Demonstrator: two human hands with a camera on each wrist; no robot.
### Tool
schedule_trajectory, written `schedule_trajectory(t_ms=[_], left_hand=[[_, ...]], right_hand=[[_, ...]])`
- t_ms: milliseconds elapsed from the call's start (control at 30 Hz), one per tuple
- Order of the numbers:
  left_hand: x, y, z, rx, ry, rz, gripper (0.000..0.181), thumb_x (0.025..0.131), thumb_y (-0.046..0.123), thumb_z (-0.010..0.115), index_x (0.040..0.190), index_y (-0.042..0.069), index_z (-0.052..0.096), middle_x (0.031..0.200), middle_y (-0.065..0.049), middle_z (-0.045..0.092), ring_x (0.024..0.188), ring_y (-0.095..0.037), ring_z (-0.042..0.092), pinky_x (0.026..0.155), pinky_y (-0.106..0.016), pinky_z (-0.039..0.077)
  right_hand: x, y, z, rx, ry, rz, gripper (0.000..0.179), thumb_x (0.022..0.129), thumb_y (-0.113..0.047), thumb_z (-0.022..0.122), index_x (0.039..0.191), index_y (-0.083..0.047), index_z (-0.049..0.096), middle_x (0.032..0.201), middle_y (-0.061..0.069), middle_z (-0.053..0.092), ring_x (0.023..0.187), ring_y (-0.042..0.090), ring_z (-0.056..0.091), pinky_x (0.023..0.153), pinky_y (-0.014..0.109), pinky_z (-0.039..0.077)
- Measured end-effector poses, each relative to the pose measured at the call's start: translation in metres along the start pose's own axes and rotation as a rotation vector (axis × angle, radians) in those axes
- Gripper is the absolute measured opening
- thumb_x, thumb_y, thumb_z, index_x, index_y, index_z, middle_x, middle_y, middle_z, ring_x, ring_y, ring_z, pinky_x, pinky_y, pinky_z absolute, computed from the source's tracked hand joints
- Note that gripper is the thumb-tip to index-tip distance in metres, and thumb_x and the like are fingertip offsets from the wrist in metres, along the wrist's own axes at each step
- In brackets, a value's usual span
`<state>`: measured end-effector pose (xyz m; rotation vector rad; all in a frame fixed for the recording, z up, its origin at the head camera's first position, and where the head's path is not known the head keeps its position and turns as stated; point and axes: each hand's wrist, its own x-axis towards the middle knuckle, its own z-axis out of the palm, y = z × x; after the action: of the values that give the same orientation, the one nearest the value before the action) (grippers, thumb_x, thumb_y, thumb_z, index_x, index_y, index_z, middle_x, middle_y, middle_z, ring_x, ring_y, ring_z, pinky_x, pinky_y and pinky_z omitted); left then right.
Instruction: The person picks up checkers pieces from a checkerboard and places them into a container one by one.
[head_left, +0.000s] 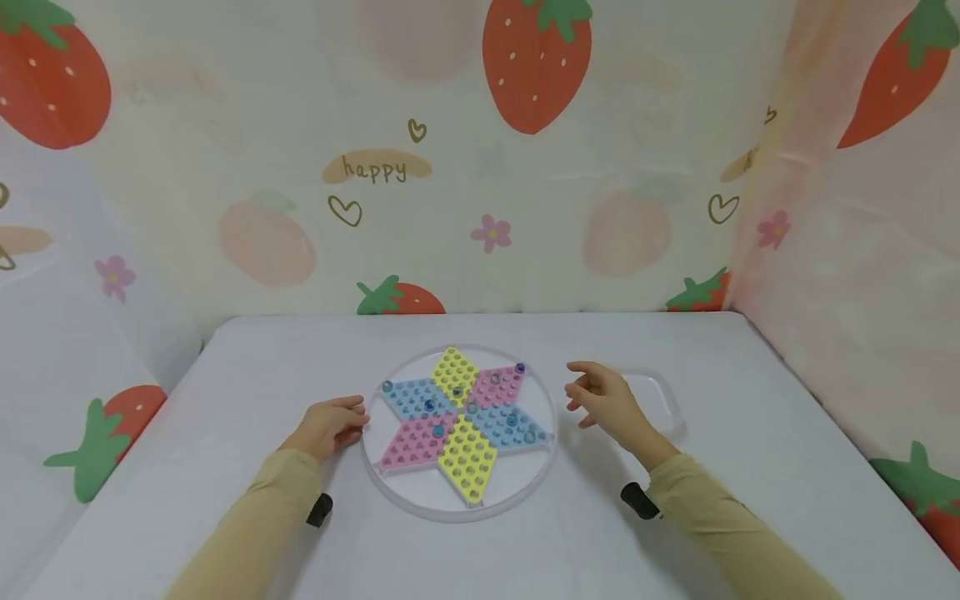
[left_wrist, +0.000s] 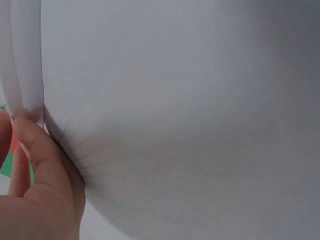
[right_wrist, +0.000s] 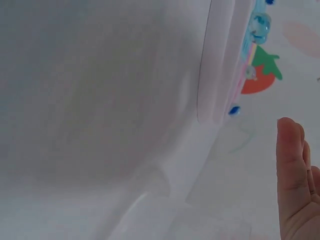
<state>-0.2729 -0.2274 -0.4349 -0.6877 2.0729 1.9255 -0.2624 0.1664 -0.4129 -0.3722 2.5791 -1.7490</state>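
Observation:
A round white Chinese checkers board (head_left: 517, 481) lies on the table, its six-pointed star in yellow, pink and blue. Several glass marbles sit in its holes, among them a dark blue marble (head_left: 521, 367) at the upper right tip and a teal marble (head_left: 438, 431) on the lower left pink point. My left hand (head_left: 321, 427) rests at the board's left edge, fingertips right at the rim (left_wrist: 31, 60). To the right of the board my right hand (head_left: 609, 407) hovers with loosely bent fingers, holding nothing. A blue marble (right_wrist: 234, 110) shows at the board's edge in the right wrist view.
A clear plastic tray (head_left: 667, 392) lies on the table, partly behind my right hand and close to the board. White cloth covers the table (head_left: 247, 367). Strawberry-printed curtains (head_left: 450, 250) hang behind it and along both sides.

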Motion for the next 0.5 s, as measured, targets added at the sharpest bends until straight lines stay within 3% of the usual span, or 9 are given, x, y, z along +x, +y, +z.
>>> schedule_trajectory(t_ms=[167,367,500], left_hand=[[0.007,-0.005,-0.002,0.034,0.012,-0.007,0.058,0.088,-0.006,0.065,0.142,-0.005,0.043,0.143,-0.023,0.045,0.069,-0.007,0.056,0.064,-0.018,0.049],[0.032,-0.012,-0.013,0.076,-0.013,-0.004,0.054,0.080,0.002,0.078,0.130,0.000,0.059,0.099,-0.012,0.069,0.072,-0.013,0.061,0.063,-0.022,0.051],[0.027,-0.008,-0.009,0.147,-0.006,-0.001,0.054,0.083,0.005,0.076,0.133,-0.001,0.056,0.089,-0.007,0.068,0.071,-0.013,0.060,0.063,-0.021,0.050]], right_hand=[[-0.001,0.004,0.008,-0.009,-0.039,0.050,0.043,0.096,-0.005,0.057,0.135,0.010,0.047,0.096,0.021,0.060,0.078,0.021,0.063,0.057,0.030,0.055],[-0.002,0.007,0.017,-0.001,-0.070,0.071,0.042,0.096,-0.005,0.059,0.133,0.011,0.049,0.093,0.019,0.060,0.079,0.023,0.061,0.061,0.032,0.054],[-0.001,0.010,0.020,-0.005,-0.099,0.100,0.041,0.095,-0.005,0.060,0.132,0.010,0.051,0.091,0.019,0.061,0.079,0.023,0.059,0.062,0.031,0.053]])
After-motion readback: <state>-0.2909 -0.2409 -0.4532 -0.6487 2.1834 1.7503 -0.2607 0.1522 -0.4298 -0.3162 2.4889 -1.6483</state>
